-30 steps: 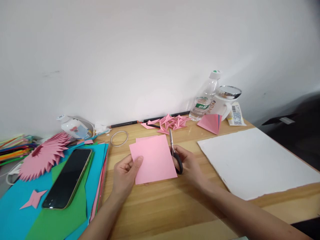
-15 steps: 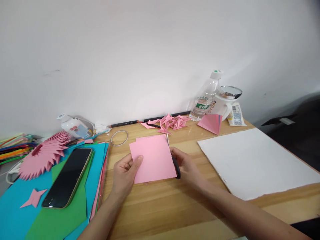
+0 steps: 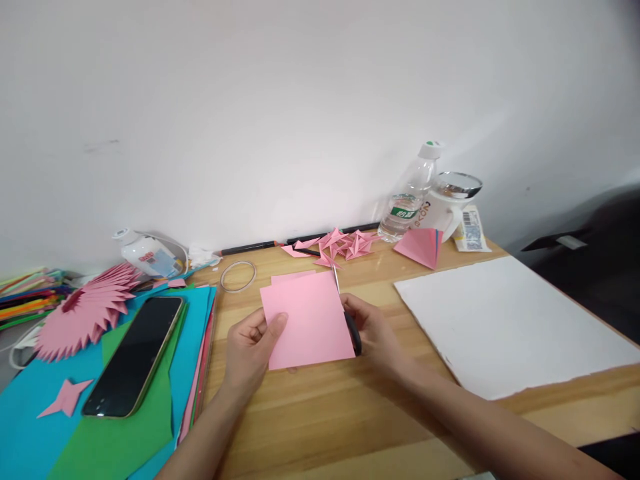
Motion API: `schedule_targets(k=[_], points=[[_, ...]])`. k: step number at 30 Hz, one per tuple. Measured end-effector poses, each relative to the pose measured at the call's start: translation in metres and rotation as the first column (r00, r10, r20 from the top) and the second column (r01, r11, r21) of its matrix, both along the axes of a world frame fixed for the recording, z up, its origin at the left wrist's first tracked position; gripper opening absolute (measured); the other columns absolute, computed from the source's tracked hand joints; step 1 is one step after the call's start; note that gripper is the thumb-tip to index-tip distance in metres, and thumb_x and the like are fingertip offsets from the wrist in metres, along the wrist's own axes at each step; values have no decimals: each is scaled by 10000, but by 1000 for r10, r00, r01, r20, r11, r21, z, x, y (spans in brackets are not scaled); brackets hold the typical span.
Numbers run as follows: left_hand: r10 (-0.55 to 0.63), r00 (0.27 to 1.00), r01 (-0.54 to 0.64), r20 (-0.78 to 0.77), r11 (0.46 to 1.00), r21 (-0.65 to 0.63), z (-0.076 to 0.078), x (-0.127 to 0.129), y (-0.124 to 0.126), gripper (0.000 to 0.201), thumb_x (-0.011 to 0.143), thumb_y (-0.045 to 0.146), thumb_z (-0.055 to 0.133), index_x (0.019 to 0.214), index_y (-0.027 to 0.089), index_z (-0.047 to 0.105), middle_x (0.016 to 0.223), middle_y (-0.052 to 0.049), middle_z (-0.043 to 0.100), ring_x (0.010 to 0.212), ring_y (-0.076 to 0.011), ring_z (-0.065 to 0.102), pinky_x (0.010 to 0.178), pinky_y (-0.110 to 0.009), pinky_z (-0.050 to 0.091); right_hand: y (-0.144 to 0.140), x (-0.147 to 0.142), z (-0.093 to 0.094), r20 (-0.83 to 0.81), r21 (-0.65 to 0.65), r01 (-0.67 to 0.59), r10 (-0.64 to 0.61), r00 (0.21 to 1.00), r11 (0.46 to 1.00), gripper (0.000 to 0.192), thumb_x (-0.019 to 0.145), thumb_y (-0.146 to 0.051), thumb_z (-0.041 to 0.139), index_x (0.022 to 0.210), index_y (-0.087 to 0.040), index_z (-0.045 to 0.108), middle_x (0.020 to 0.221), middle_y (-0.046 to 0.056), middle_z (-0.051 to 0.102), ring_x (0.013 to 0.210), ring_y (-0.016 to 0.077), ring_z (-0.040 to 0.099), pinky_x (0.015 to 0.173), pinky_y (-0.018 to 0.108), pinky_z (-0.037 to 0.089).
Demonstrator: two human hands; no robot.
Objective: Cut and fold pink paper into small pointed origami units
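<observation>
My left hand pinches a square sheet of pink paper by its left edge, thumb on top. Part of a second pink piece shows behind its upper edge. In my right hand is a pair of scissors with black handles, its blades pointing away along the sheet's right edge. The sheet hides part of the scissors, so I cannot tell how far the blades are apart. Folded pink paper stars lie just beyond the blade tips.
A white board lies at right. Behind it stand a water bottle, a mug and a folded pink paper. A tape ring lies left of centre; a phone rests on coloured paper.
The pink sheet has shifted very slightly, its top edge a touch lower. Both hands keep nearly the same place and grip.
</observation>
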State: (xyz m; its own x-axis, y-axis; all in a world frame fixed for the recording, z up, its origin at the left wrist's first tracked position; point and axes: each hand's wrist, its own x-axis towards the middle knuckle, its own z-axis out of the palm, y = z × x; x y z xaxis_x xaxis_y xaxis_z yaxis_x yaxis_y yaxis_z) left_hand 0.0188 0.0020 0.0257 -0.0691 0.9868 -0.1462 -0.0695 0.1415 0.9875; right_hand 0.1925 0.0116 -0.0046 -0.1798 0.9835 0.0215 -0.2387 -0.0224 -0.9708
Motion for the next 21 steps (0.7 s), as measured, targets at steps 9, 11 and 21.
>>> schedule_targets(k=[9, 11, 21], points=[[-61, 998, 61, -11, 998, -14, -2, -4, 2, 378, 670, 431, 729, 911, 141, 700, 538, 2, 657, 346, -145, 557, 307, -246, 478, -2, -2, 3, 5, -21, 21, -21, 1000, 1000, 349, 594, -392, 777, 661, -193, 498, 603, -34, 495, 569, 110, 446, 514, 222, 389], [-66, 998, 66, -20, 998, -7, -3, -6, 3, 370, 677, 431, 722, 909, 144, 701, 560, -4, 665, 368, -146, 567, 324, -241, 475, -2, -2, 3, 15, -29, 32, -32, 999, 999, 344, 605, -392, 764, 653, -193, 487, 575, -46, 462, 534, 93, 410, 485, 210, 361], [-107, 992, 107, -65, 994, -1, -10, -9, 6, 332, 707, 426, 699, 844, 123, 698, 638, -21, 656, 518, -132, 570, 479, -215, 449, 10, 12, 9, -66, -60, 353, -356, 932, 934, 341, 751, -455, 657, 954, -206, 541, 730, 7, 623, 662, 153, 582, 685, 328, 494]])
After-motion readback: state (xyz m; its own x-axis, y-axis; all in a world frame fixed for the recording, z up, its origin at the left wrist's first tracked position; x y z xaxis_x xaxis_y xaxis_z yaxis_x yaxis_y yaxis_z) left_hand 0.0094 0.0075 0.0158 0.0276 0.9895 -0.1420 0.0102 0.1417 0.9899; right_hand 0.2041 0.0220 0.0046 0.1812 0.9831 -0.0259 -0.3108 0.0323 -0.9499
